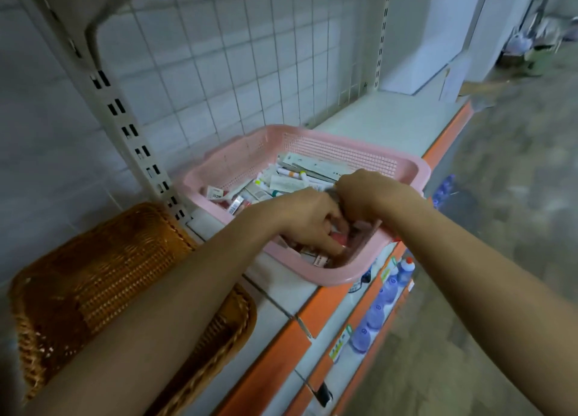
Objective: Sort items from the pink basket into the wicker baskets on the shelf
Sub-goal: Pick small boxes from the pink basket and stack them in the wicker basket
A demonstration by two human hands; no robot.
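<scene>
The pink basket (406,166) sits on the white shelf (391,118), holding packaged items (294,174). The wicker basket (93,275) lies just beside it, to the left. The left hand (308,218) reaches into the near corner, fingers curled, apparently pinching a red item (339,238). The right hand (372,197) touches the left hand; its grip is hidden and cannot be determined. Bottles (375,315) stand on the lower shelf.

Shop: shelf (391,115) w/ price tags (339,343)
</scene>
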